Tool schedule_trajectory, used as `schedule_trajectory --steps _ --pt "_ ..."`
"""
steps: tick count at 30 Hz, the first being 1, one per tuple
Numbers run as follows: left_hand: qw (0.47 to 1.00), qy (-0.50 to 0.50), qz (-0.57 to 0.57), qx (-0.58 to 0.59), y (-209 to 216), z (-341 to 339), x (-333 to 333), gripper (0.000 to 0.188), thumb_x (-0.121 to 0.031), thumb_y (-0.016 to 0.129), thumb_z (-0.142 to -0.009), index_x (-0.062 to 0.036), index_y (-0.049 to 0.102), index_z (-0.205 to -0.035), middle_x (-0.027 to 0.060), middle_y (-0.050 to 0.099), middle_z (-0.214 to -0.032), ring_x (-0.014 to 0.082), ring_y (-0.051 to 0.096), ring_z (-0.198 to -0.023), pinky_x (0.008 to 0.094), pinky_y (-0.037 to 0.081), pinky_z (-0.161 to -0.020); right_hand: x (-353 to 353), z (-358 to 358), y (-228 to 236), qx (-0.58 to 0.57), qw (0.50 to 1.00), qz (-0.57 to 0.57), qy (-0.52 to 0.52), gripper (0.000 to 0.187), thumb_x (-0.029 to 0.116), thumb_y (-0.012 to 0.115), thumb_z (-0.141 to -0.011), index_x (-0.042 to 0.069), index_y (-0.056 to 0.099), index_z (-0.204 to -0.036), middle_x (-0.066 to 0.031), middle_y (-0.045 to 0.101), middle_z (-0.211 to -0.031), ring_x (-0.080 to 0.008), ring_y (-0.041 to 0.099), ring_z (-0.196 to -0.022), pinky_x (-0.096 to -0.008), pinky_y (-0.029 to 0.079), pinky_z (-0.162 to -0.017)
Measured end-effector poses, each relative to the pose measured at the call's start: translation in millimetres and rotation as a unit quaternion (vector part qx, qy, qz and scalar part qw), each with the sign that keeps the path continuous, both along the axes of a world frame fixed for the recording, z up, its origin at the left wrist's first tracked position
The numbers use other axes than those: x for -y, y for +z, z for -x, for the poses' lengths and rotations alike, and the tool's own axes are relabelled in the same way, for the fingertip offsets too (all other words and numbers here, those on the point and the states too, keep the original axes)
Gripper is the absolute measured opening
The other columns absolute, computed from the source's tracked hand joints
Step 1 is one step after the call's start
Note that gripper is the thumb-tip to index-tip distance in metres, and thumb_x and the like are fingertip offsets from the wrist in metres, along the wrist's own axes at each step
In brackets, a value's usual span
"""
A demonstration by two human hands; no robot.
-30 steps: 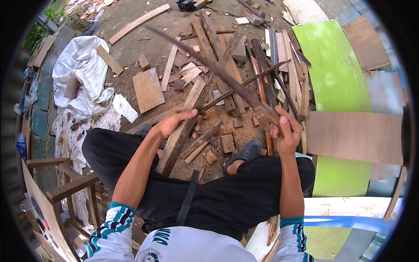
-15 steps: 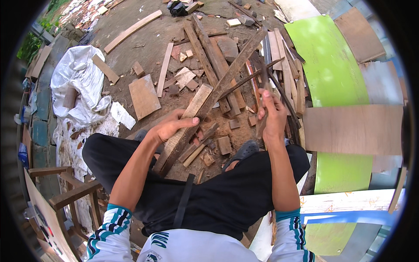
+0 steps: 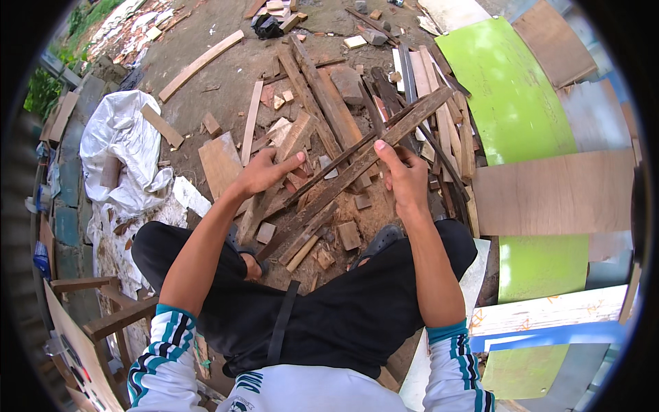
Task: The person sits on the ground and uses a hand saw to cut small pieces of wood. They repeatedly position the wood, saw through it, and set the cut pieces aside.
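Observation:
My right hand (image 3: 405,177) grips a long dark wooden batten (image 3: 322,199), its thumb on the upper face and fingers curled below. The batten slants from near my feet up to the far right. A thinner dark strip (image 3: 329,166) lies close along its far side. Left of it, my left hand (image 3: 264,173) has its thumb and fingers apart, over a thick pale-faced wooden beam (image 3: 296,136). That beam slopes down toward my left foot, partly hidden by the hand. Whether the palm touches it I cannot tell.
Offcuts, such as a small wood block (image 3: 349,235), lie between my feet. Long brown planks (image 3: 333,103) rest ahead. A white plastic sack (image 3: 123,130) sits on the left, above a wooden frame (image 3: 123,316). Green sheets (image 3: 508,89) and a brown board (image 3: 552,194) lie on the right.
My left hand has loosened its hold on the pale-faced beam, which now sits lower and farther left. My right hand has moved inward onto the dark batten, whose far end has swung right.

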State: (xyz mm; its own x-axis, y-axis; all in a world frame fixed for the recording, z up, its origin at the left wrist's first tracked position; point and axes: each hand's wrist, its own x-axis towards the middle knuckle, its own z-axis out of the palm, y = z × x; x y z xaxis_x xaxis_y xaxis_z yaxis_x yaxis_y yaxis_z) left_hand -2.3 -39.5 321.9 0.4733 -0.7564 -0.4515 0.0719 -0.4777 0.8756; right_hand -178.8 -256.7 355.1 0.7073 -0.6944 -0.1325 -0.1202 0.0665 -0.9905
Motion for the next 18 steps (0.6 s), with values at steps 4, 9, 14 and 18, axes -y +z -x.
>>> schedule_trajectory --steps 4,9,14,18 --pt "0.925 0.140 -0.080 0.345 -18 -25 12 0.081 -0.060 0.062 -0.091 0.0069 0.049 -0.134 0.0293 0.061 -0.124 0.0336 0.063 -0.114 0.0435 0.052 -0.092 4 -6 -4 -0.003 1.000 0.013 -0.004 0.035 0.035 0.079 -0.085 0.002 0.066 -0.084 0.0044 0.048 -0.059 -0.0042 0.040 -0.047 -0.0229 0.030 -0.045" --pt "0.890 0.087 -0.034 0.447 5 -14 48 0.085 -0.063 0.061 -0.089 0.0052 0.048 -0.138 0.0300 0.054 -0.137 0.0390 0.053 -0.130 0.0432 0.042 -0.109 3 -5 -1 -0.006 1.000 -0.016 -0.022 0.034 0.035 0.079 -0.085 0.005 0.063 -0.081 0.0040 0.047 -0.062 -0.0047 0.040 -0.047 -0.0235 0.031 -0.045" --pt "0.993 0.002 0.083 0.088 48 57 55 0.059 -0.048 0.053 -0.098 0.0061 0.065 -0.119 0.0158 0.071 -0.099 0.0221 0.066 -0.090 0.0364 0.051 -0.084 -3 -6 2 0.014 0.992 -0.108 -0.057 0.042 0.041 0.082 -0.082 0.001 0.066 -0.080 0.0041 0.049 -0.060 -0.0046 0.042 -0.048 -0.0229 0.030 -0.045" --pt "0.998 -0.019 0.056 0.024 64 68 52 0.051 -0.041 0.053 -0.100 0.0055 0.063 -0.117 0.0143 0.068 -0.097 0.0181 0.064 -0.085 0.0330 0.050 -0.081 -12 -8 4 0.039 0.992 -0.113 -0.040 0.037 0.038 0.078 -0.087 0.007 0.061 -0.077 0.0044 0.046 -0.064 -0.0053 0.042 -0.049 -0.0233 0.032 -0.046"
